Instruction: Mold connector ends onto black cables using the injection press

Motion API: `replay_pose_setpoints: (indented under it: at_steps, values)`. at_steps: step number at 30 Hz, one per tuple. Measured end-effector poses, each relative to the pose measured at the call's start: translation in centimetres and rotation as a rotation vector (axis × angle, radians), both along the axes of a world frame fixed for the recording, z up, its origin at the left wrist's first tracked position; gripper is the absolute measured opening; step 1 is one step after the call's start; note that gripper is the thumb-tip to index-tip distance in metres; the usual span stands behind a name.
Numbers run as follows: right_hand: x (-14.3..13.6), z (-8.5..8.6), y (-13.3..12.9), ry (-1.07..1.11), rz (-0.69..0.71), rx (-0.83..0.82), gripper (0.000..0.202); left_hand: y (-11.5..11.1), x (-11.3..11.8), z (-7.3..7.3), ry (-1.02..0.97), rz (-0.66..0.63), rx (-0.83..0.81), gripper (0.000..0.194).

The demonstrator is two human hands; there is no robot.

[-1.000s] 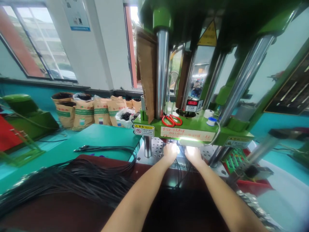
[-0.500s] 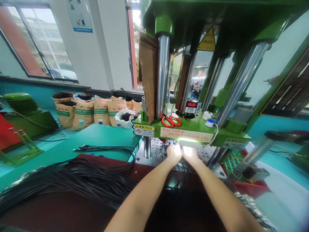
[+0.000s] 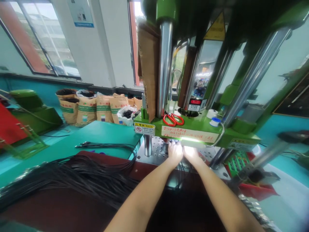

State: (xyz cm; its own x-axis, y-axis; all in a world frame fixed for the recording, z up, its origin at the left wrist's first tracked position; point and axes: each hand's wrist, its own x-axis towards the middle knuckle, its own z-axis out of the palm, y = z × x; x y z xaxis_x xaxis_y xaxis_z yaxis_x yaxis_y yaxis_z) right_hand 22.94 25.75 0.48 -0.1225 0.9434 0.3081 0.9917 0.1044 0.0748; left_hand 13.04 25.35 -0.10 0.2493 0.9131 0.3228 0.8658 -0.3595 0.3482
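Observation:
Both hands reach under the front edge of a green press (image 3: 154, 124), close together beneath a bright lamp (image 3: 193, 140). My left hand (image 3: 175, 151) is at the middle of the metal bed plate (image 3: 155, 148), with its fingers curled away from me and hidden. My right hand (image 3: 191, 152) lies just beside it, washed out by the light, its fingertips also out of sight. Several black cables (image 3: 182, 169) hang down over the front edge between and below the hands. Whatever the fingers touch cannot be made out.
A thick bundle of black cables (image 3: 72, 180) covers the brown table at left. Red-handled scissors (image 3: 173, 119) and a blue-rimmed spool (image 3: 214, 121) sit on the press ledge. Steel columns (image 3: 165, 71) flank the press. A red tray (image 3: 258, 190) stands at right; paper sacks (image 3: 87, 111) line the wall.
The camera view has shifted slightly, so the press looks a little nearer. Both hands stay in the same place under the lamp.

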Motion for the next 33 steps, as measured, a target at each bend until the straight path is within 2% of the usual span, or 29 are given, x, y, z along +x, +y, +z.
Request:
replay_pose_setpoints:
  at_steps: [6,12,15,22,28,33]
  values:
    - [0.5,0.2,-0.7,0.009,0.066,0.075,0.029,0.1,-0.4,1.1,0.047,-0.010,0.052,0.034]
    - [3.1,0.1,-2.4,0.030,0.141,0.050,0.034,0.7,-3.3,1.3,0.147,-0.298,0.099,0.040]
    - [3.8,0.1,-2.7,0.040,0.197,-0.003,0.034,1.5,-4.2,1.3,0.168,-0.350,0.071,0.040]
    - [3.4,0.1,-2.3,0.060,0.255,-0.088,0.039,2.0,-4.1,0.6,0.158,-0.334,0.047,0.043]
    - [2.2,0.4,-1.6,0.077,0.172,-0.113,0.038,2.4,-4.0,-0.2,0.118,-0.342,0.023,0.042]
    - [1.6,1.4,-1.1,0.079,0.123,-0.130,0.033,2.7,-4.1,-0.2,0.085,-0.318,-0.010,0.044]
